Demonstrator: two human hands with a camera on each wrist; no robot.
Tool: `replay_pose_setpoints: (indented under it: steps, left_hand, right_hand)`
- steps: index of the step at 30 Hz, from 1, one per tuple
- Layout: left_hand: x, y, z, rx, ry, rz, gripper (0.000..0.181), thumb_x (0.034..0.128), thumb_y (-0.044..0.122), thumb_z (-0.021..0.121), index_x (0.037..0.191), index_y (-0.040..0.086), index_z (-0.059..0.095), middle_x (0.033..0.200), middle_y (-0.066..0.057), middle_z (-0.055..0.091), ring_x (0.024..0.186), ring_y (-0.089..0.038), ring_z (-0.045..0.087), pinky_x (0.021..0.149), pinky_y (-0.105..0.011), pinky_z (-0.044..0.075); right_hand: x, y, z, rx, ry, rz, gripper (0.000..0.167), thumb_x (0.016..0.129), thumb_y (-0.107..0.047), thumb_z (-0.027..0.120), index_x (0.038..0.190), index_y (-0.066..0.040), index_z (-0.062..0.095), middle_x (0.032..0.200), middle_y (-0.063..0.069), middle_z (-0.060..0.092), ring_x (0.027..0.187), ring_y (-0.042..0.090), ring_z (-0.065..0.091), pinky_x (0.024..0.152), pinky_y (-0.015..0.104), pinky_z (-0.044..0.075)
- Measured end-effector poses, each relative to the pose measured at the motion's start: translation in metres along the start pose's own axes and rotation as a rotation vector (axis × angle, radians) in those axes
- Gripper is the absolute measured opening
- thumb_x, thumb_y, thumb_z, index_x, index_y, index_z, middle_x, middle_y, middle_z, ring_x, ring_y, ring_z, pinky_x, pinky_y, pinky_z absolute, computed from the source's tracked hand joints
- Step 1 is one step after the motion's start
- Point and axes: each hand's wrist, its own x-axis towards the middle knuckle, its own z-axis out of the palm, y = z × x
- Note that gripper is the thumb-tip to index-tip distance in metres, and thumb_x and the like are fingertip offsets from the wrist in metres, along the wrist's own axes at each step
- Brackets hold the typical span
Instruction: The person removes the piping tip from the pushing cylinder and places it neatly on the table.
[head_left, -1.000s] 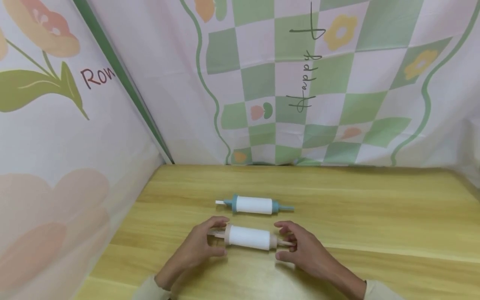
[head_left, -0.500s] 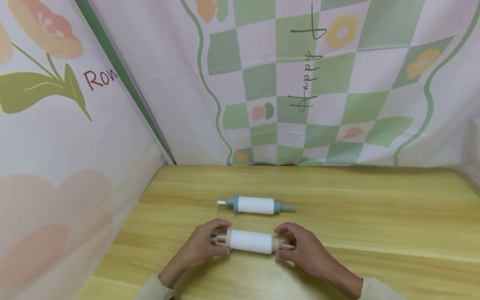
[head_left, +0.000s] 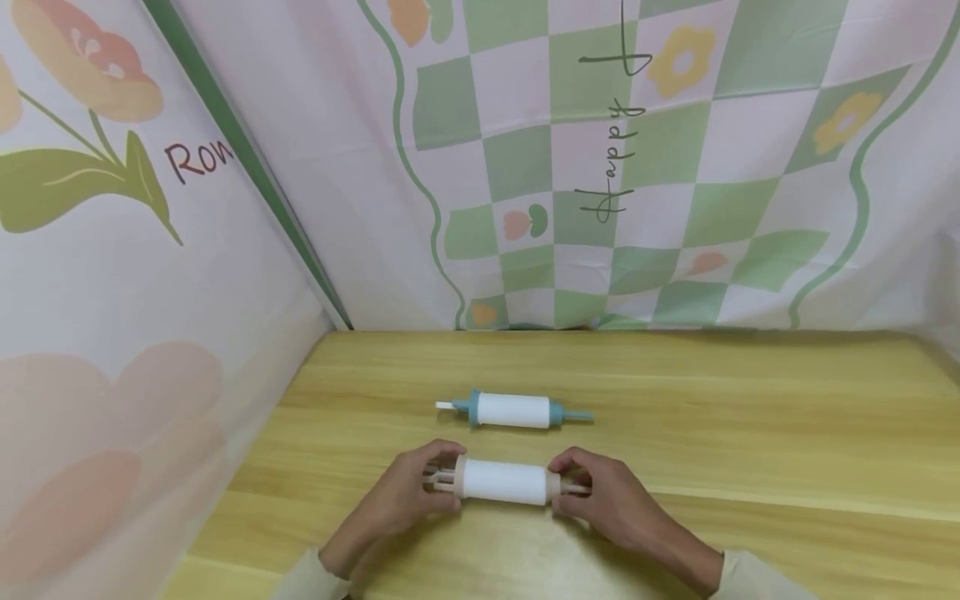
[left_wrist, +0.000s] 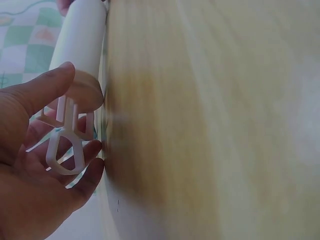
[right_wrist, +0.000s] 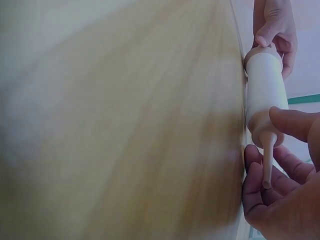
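Note:
A hand pump (head_left: 504, 482), with a white barrel, beige collars, a looped handle (left_wrist: 50, 150) and a thin nozzle (right_wrist: 267, 162), lies crosswise on the table between both hands. My left hand (head_left: 405, 490) holds its left collar between thumb and fingers, and the handle sits inside the curve of the palm. At the other end, my right hand (head_left: 607, 498) grips the right collar with thumb and index finger, while its other fingers lie around the nozzle. Behind it lies a second, similar pump (head_left: 513, 410) with teal ends, which neither hand touches.
The wooden table (head_left: 750, 417) extends to both sides. A printed curtain (head_left: 585, 167) hangs along its back edge, and a flowered cloth wall (head_left: 247, 283) stands at the left.
The beige pump has shifted slightly right and towards me. Both hands have closed in on its collars; the right thumb and index finger now rest against the right collar. The teal-ended pump lies still.

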Motion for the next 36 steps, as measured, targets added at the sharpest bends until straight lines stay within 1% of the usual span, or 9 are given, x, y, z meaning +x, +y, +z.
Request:
replay_pose_setpoints:
  steps: [4,8,11,16,19,23,28,32,36]
  left_hand:
    - [0.0,0.0,0.0,-0.005,-0.005,-0.002,0.06,0.0814,0.009,0.082,0.135,0.01,0.056,0.128,-0.005,0.063,0.115,-0.025,0.061,0.093,-0.032,0.053]
    - [-0.001,0.001,-0.001,-0.017,-0.016,-0.008,0.058,0.0831,0.009,0.081,0.136,0.01,0.056,0.13,-0.008,0.062,0.117,-0.027,0.06,0.092,-0.032,0.053]
    - [-0.001,0.001,-0.001,-0.02,-0.018,-0.012,0.058,0.0838,0.01,0.08,0.136,0.01,0.055,0.132,-0.009,0.061,0.118,-0.028,0.06,0.092,-0.032,0.053]
    - [-0.001,0.001,0.0,0.011,-0.013,-0.009,0.057,0.0831,0.011,0.081,0.135,0.011,0.056,0.13,-0.008,0.062,0.116,-0.027,0.06,0.091,-0.032,0.054]
    - [-0.002,0.002,-0.001,0.023,-0.015,0.003,0.055,0.0829,0.012,0.082,0.133,0.01,0.057,0.128,-0.007,0.064,0.115,-0.026,0.061,0.091,-0.03,0.053]
    - [-0.003,0.005,-0.001,0.014,-0.023,0.022,0.053,0.0844,0.011,0.081,0.132,0.008,0.057,0.126,-0.007,0.064,0.114,-0.026,0.062,0.091,-0.028,0.053]
    - [-0.004,0.006,0.0,-0.007,-0.024,0.033,0.053,0.0857,0.011,0.08,0.133,0.006,0.056,0.128,-0.009,0.063,0.116,-0.026,0.062,0.091,-0.028,0.053]
    - [-0.005,0.009,0.0,-0.041,-0.025,0.031,0.052,0.0869,0.012,0.079,0.133,0.006,0.056,0.128,-0.01,0.062,0.117,-0.028,0.061,0.09,-0.028,0.053]
    - [-0.005,0.013,0.001,-0.053,-0.022,0.041,0.052,0.0868,0.013,0.079,0.133,0.006,0.056,0.128,-0.008,0.062,0.116,-0.027,0.06,0.089,-0.028,0.054]
  right_hand:
    - [0.001,0.0,0.0,-0.032,0.006,-0.01,0.027,0.085,-0.01,0.078,0.109,-0.007,0.066,0.107,0.006,0.07,0.099,0.024,0.068,0.075,0.027,0.055]
    - [0.002,0.001,0.001,-0.074,0.018,-0.025,0.028,0.085,-0.011,0.079,0.109,-0.007,0.066,0.103,0.002,0.07,0.092,0.02,0.067,0.072,0.026,0.054]
    - [0.002,0.002,0.001,-0.077,0.02,-0.036,0.028,0.084,-0.011,0.08,0.109,-0.006,0.066,0.101,0.002,0.07,0.089,0.019,0.066,0.072,0.027,0.054]
    - [0.001,0.001,0.001,-0.089,0.031,-0.033,0.028,0.083,-0.012,0.081,0.108,-0.007,0.067,0.101,0.002,0.07,0.088,0.018,0.066,0.073,0.027,0.054]
    - [0.0,0.0,0.001,-0.095,0.037,-0.023,0.027,0.084,-0.012,0.08,0.107,-0.007,0.067,0.101,0.002,0.07,0.089,0.019,0.066,0.074,0.029,0.055]
    - [-0.001,-0.002,-0.001,-0.081,0.04,-0.024,0.027,0.084,-0.012,0.08,0.107,-0.007,0.067,0.102,0.003,0.07,0.09,0.02,0.067,0.076,0.031,0.057]
    - [-0.001,-0.002,-0.005,-0.061,0.033,-0.03,0.027,0.086,-0.016,0.08,0.108,-0.008,0.067,0.103,0.002,0.07,0.09,0.019,0.067,0.074,0.027,0.056]
    - [-0.003,-0.003,-0.008,-0.019,0.027,-0.029,0.028,0.086,-0.018,0.079,0.109,-0.007,0.067,0.104,0.004,0.069,0.092,0.021,0.067,0.073,0.026,0.056]
    - [-0.004,-0.002,-0.013,0.029,0.006,-0.031,0.029,0.087,-0.018,0.078,0.111,-0.006,0.066,0.104,0.005,0.068,0.094,0.022,0.066,0.074,0.027,0.057]
